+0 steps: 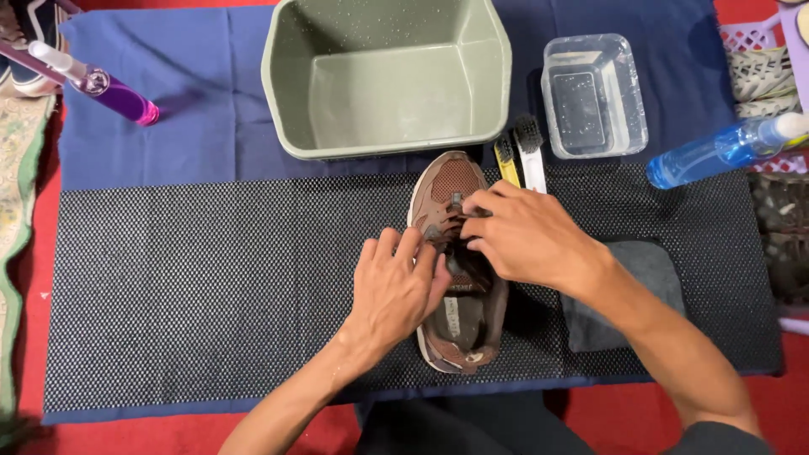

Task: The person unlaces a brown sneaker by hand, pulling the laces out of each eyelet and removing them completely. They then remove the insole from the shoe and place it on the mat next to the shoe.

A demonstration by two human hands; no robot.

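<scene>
Both our hands worked over the brown sneaker (459,261) lying just in front of the green basin (388,76): our left hand (396,291) pressed open on its side, our right hand (518,232) pinching the laces (455,206). Light and soft-walled, we judged; steadiest gripped at the sole.

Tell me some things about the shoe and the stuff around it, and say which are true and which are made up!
1. Both hands are on the brown shoe. True: the left hand and right hand are at its laces.
2. The green tub is full of soapy water. False: it looks empty, only wet.
3. Two brushes lie beside the shoe's toe. True.
4. The bottle with purple liquid stands upright. False: it lies on its side on the blue cloth.
5. The shoe sits on bare red floor. False: it is on a dark dotted mat.
</scene>
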